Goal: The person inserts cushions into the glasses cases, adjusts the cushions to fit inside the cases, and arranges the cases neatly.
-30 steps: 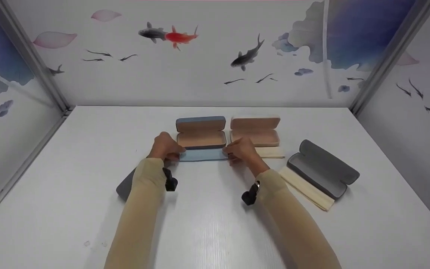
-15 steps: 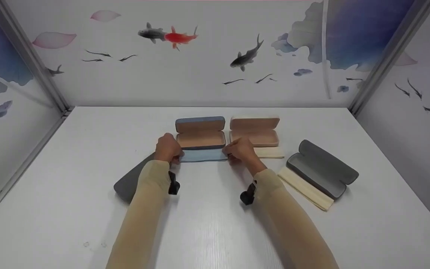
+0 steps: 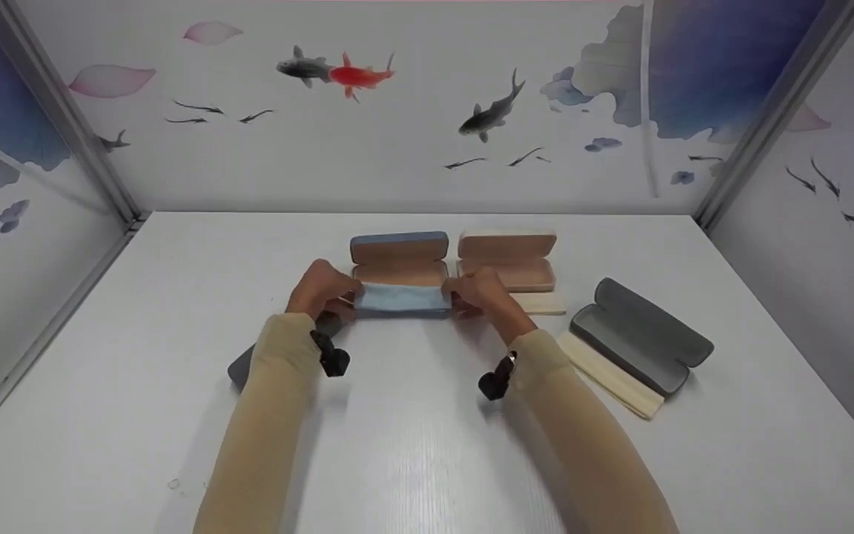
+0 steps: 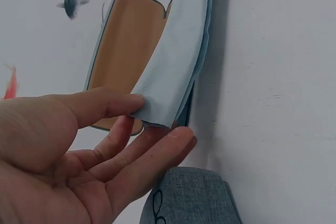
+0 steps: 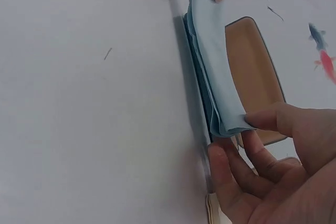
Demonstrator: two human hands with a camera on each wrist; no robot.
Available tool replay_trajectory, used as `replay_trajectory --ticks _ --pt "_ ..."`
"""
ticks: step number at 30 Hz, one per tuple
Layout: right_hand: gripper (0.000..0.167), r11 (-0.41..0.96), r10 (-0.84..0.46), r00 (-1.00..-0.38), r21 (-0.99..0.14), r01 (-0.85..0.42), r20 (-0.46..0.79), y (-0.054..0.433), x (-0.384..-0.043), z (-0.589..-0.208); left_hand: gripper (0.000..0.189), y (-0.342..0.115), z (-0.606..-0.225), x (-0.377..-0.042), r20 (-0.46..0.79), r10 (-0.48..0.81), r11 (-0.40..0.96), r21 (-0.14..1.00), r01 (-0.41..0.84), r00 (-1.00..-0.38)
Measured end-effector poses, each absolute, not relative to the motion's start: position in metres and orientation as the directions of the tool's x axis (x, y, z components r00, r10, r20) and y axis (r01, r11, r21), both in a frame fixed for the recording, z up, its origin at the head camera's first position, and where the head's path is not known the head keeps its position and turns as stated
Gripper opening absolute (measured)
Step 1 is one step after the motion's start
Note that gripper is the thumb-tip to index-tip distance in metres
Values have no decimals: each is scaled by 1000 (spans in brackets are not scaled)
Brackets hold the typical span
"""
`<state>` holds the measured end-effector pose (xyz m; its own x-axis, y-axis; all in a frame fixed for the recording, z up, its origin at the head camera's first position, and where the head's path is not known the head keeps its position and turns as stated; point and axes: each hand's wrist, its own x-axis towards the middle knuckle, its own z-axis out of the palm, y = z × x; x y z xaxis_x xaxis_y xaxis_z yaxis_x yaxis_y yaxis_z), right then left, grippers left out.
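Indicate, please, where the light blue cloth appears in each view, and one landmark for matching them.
Head: light blue cloth slightly left of and below centre, between the left hand and right hand.
Left wrist: upper middle, reaching the top edge.
Right wrist: upper middle, slightly right of centre.
Shared landmark: tan-lined blue case, open; behind the cloth in head, left of it in left wrist, right of it in right wrist.

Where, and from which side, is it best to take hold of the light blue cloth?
Probably its two short ends, from left and right, as the left hand and right hand pinch it: the light blue cloth is a long folded strip bowing between them, so an unheld end would likely droop.
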<state>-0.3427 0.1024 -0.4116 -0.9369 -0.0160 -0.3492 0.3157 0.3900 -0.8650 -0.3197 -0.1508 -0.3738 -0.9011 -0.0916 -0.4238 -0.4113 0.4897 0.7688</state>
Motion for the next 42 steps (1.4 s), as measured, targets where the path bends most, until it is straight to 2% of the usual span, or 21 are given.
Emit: replay_trajectory --ticks 3,8,15,21,34,42 --pt "12 368 -30 -940 -878 305 -340 101 -342 -410 40 -153 -377 -321 -413 -104 436 799 -415 -905" --pt "28 329 -63 -943 -899 290 -327 98 -343 -408 36 -152 -382 -325 -361 -147 369 844 -390 -921" --pt "32 295 -61 -947 -912 284 -315 97 -351 -405 30 -148 -381 -322 -261 -170 274 914 -300 -950" --pt "39 280 -51 -940 -909 310 -336 96 -357 -398 30 -145 -382 -326 -248 -212 213 932 -292 -945" --pt "30 142 64 -975 -965 221 -214 89 -365 -402 28 -138 -390 -336 -195 -302 210 941 -265 -933" --pt "26 124 93 -980 -975 185 -174 85 -364 -408 27 -135 -399 -337 -162 -320 178 958 -227 -934"
